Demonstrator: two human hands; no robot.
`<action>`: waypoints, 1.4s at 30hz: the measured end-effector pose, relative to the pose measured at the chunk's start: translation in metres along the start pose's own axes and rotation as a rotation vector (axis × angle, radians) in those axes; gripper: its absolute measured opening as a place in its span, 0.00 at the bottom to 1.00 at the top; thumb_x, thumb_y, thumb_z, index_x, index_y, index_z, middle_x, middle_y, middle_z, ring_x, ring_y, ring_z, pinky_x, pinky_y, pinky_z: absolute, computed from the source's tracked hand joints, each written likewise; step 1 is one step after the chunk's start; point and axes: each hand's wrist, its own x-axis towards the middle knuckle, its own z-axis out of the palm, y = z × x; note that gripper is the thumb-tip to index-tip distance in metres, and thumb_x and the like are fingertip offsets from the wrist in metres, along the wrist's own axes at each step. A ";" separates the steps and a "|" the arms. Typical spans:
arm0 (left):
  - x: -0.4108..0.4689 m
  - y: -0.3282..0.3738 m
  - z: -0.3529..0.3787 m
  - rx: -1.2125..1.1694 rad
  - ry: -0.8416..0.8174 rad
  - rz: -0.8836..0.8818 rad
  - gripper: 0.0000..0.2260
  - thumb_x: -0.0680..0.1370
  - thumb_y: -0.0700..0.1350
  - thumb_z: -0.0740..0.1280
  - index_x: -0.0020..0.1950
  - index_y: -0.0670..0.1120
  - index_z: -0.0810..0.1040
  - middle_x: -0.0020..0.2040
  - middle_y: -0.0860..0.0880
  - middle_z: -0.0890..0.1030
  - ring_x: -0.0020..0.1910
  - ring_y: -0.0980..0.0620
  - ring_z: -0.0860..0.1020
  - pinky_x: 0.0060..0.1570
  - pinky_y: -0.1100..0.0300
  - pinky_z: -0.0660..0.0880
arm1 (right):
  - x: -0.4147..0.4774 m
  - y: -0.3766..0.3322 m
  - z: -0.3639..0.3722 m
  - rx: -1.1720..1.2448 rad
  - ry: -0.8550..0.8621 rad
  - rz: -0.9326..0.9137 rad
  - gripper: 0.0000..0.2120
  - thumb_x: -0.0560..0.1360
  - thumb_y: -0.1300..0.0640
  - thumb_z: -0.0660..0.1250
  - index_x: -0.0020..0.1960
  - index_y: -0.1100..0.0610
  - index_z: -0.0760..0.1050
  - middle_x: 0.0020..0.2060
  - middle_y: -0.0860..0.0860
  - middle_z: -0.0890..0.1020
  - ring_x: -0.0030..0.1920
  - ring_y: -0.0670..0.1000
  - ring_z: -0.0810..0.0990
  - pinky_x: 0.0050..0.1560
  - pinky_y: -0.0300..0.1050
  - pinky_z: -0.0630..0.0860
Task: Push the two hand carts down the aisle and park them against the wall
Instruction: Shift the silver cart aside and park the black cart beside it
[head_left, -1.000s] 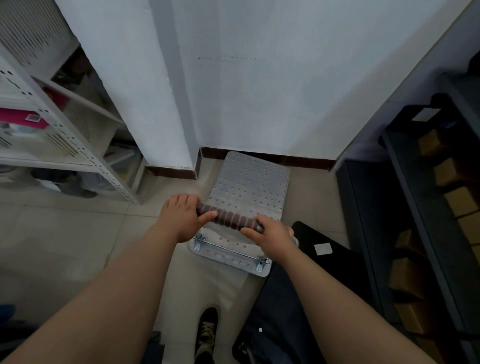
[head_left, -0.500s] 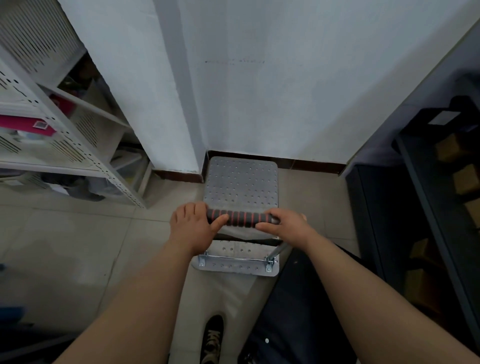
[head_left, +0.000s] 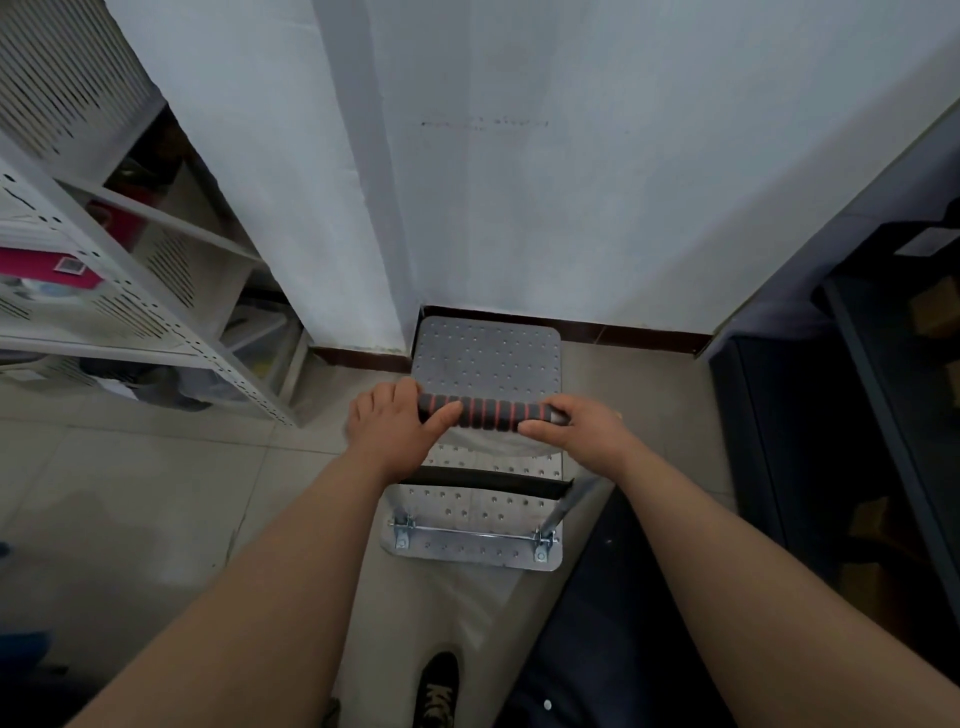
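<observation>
Cart handle (head_left: 485, 412) gripped between fingers of left hand (head_left: 390, 427) and right hand (head_left: 583, 425)

2 bare forearms, no sleeves reaching into view, no watch or ring to be seen. Left hand (head_left: 390, 427) and right hand (head_left: 581, 428) ungloved — short nails on the visible fingers. Lower down, 1 dark shoe (head_left: 436, 691) with pale laces crossed over the tongue. Beside it, dark navy trousers (head_left: 597, 639) — plain cloth, 2 small pale specks on the fabric, edges cut off by the bottom of the view.
</observation>
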 end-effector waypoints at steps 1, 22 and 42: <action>0.007 -0.001 -0.003 -0.002 0.001 0.008 0.26 0.75 0.66 0.55 0.61 0.48 0.67 0.62 0.42 0.69 0.64 0.41 0.65 0.66 0.49 0.60 | 0.007 -0.002 0.000 0.004 0.009 -0.003 0.11 0.71 0.39 0.69 0.42 0.46 0.76 0.35 0.45 0.76 0.43 0.50 0.75 0.60 0.57 0.70; 0.040 -0.005 -0.014 0.001 0.034 0.060 0.26 0.74 0.68 0.54 0.59 0.48 0.67 0.59 0.42 0.70 0.61 0.41 0.67 0.66 0.48 0.61 | 0.025 -0.022 -0.005 0.091 0.110 0.122 0.19 0.61 0.30 0.71 0.48 0.36 0.75 0.47 0.44 0.80 0.58 0.55 0.73 0.65 0.56 0.68; -0.089 0.115 -0.013 -0.151 0.171 0.232 0.22 0.78 0.53 0.59 0.68 0.43 0.65 0.66 0.41 0.68 0.64 0.41 0.66 0.66 0.49 0.62 | -0.158 -0.015 -0.040 -0.041 0.390 0.326 0.29 0.76 0.43 0.66 0.73 0.52 0.64 0.71 0.51 0.70 0.70 0.52 0.68 0.69 0.54 0.64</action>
